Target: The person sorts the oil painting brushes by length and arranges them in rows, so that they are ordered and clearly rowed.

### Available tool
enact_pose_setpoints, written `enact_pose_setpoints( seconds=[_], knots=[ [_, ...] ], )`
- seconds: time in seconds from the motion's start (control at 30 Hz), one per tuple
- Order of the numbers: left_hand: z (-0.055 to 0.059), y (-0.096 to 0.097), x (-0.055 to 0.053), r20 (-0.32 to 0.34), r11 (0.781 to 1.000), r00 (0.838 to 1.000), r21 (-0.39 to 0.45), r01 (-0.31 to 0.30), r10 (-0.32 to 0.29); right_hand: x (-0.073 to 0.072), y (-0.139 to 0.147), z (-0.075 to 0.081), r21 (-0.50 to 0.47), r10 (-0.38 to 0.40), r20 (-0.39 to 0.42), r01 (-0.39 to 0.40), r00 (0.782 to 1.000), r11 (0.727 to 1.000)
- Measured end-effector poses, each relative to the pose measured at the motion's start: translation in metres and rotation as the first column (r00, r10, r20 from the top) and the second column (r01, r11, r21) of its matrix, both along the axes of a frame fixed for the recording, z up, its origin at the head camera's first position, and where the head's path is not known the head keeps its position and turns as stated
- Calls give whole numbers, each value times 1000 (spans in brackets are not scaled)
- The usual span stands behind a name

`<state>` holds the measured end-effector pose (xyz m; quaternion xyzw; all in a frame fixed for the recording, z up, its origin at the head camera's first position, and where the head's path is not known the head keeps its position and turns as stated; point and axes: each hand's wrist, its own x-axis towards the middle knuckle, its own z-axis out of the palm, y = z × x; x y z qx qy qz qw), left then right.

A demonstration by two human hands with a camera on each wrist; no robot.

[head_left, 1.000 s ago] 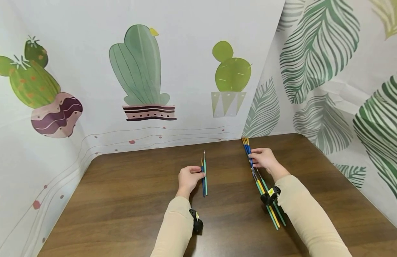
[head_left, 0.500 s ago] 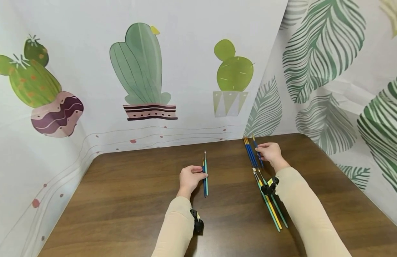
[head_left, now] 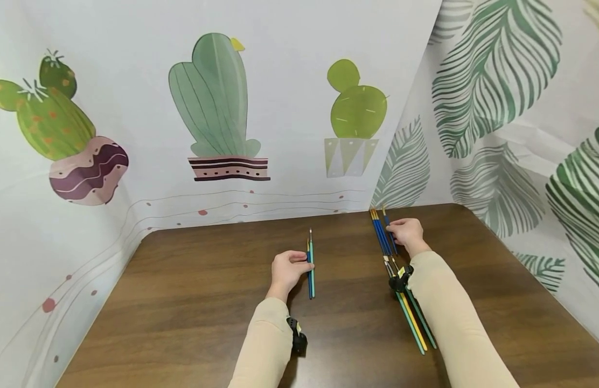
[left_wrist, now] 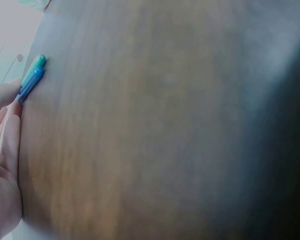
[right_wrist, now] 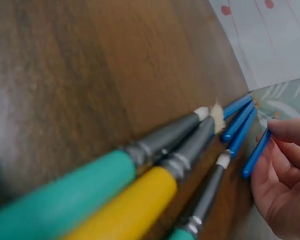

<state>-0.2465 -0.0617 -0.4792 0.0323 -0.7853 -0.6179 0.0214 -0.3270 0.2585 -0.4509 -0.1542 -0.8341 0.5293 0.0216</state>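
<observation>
My left hand [head_left: 287, 271] pinches two thin paintbrushes near the middle of the table, a blue paintbrush [head_left: 310, 283] beside a teal paintbrush [head_left: 313, 280]. Both point bristles away from me. In the left wrist view only the ends of their handles show by the fingers. At the far right, my right hand [head_left: 409, 235] pinches a short blue paintbrush [right_wrist: 257, 151] between thumb and fingers. Just left of it lie several blue paintbrushes [head_left: 381, 233], fanned close together with tan bristles at the table's back edge.
Nearer me, under the right wrist, lie longer brushes: a teal-handled paintbrush [right_wrist: 85, 192], a yellow-handled paintbrush [right_wrist: 135, 205] and a green-handled paintbrush [head_left: 423, 319]. The brown wooden table [head_left: 197, 302] meets a printed cloth backdrop [head_left: 280, 108] at its back edge.
My right hand has drawn one blue paintbrush away from the blue bunch, a little to the right. My left hand keeps its two brushes in nearly the same place.
</observation>
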Motion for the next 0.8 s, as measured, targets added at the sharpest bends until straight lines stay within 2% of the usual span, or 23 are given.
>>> enact_pose_setpoints(
  seconds=[0.2, 0.47, 0.67, 0.8],
  knots=[
    [-1, 0, 1, 7, 1000, 1000, -8, -7, 7, -2, 0, -3, 37, 0, 23, -1, 1000, 999],
    [1, 1, 1, -2, 1000, 1000, -17, 1, -1, -1, 2, -2, 159, 23, 36, -28, 999, 987],
    [1, 1, 0, 8, 1000, 1000, -23, -6, 6, 2, -4, 0, 323, 19, 31, -28, 999, 946],
    [0, 0, -1, 7, 1000, 1000, -30, -6, 6, 6, -9, 1, 361, -13, 63, -11, 998, 933]
  ],
)
